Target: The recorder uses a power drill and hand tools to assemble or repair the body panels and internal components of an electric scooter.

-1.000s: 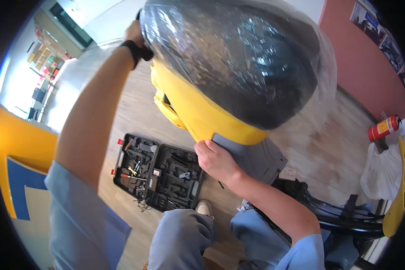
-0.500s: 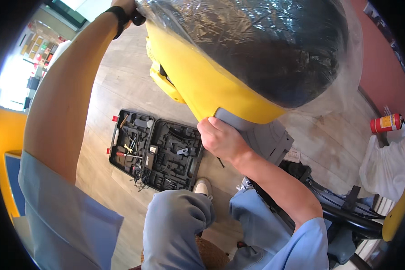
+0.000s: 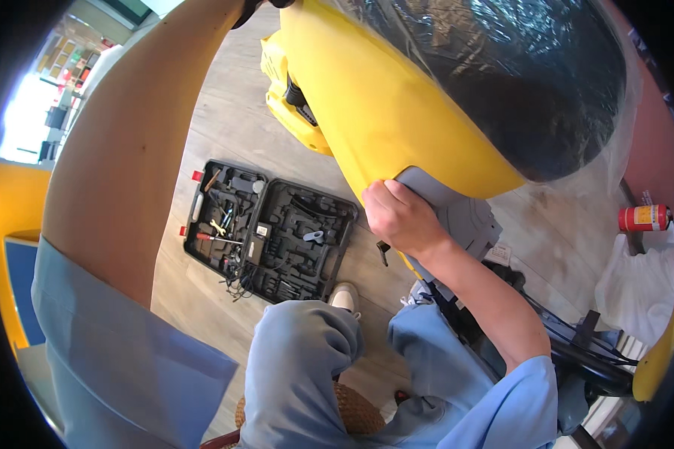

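Observation:
A large yellow shell [image 3: 397, 105] fills the upper middle, its dark glossy panel [image 3: 532, 90] wrapped in loose clear plastic film. My right hand [image 3: 404, 217] is closed on the shell's lower left edge, next to a grey inset [image 3: 427, 185], with the fingertips partly hidden. Below the inset sits a grey ribbed part [image 3: 464, 228]. My left arm [image 3: 146, 142] reaches up along the shell's left side to a black wristband [image 3: 247, 11]. The left hand itself lies beyond the top of the picture. A yellow part with a dark opening [image 3: 296, 112] juts from the shell's left side.
An open black tool case [image 3: 307, 251] with pliers and a screwdriver lies on the wood floor, left of my shoe [image 3: 344, 297]. At right are a black tube [image 3: 584, 367] with cables, a white plastic bag [image 3: 614, 292] and a red fire extinguisher [image 3: 644, 218]. A woven stool [image 3: 359, 411] is beneath me.
The yellow shell and my right hand on its edge have shifted right in the picture. My left hand has left the picture at the top. A small black part now shows below my right hand.

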Demonstrator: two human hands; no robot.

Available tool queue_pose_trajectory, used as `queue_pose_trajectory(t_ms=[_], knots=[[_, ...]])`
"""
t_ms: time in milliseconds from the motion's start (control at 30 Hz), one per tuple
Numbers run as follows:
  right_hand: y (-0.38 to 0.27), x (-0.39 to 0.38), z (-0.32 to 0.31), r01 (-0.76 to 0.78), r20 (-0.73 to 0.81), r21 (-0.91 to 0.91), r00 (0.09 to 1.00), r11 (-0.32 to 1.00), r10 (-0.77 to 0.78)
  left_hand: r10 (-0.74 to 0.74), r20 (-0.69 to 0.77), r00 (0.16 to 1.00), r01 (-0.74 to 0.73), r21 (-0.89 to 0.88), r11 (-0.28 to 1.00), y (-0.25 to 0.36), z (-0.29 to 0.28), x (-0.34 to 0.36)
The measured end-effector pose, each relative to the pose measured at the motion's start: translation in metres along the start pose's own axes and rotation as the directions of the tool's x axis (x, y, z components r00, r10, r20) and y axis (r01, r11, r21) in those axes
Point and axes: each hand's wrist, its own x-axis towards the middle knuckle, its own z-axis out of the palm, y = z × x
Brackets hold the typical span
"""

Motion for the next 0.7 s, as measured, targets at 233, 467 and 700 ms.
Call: queue_pose_trajectory(t_ms=[233, 467, 700], knots=[[-0.008, 0.015, -0.008, -0.006, 0.065, 0.046, 0.998, 0.999, 0.003, 0.065, -0.202, 0.977, -0.04, 0.129, 0.991, -0.03, -0.005, 0.062], [-0.05, -0.015, -0.089, 0.106, -0.099, 0.633, 0.994, 0.767, -0.056, -0.051, -0.067, 0.996, 0.045, -0.081, 0.996, -0.015, -0.005, 0.026], [0.027, -0.122, -0.022, -0.921, 0.35, 0.229, 0.379, 0.313, 0.857, 0.069, -0.061, 0.996, -0.062, 0.103, 0.993, -0.028, -0.023, 0.021]])
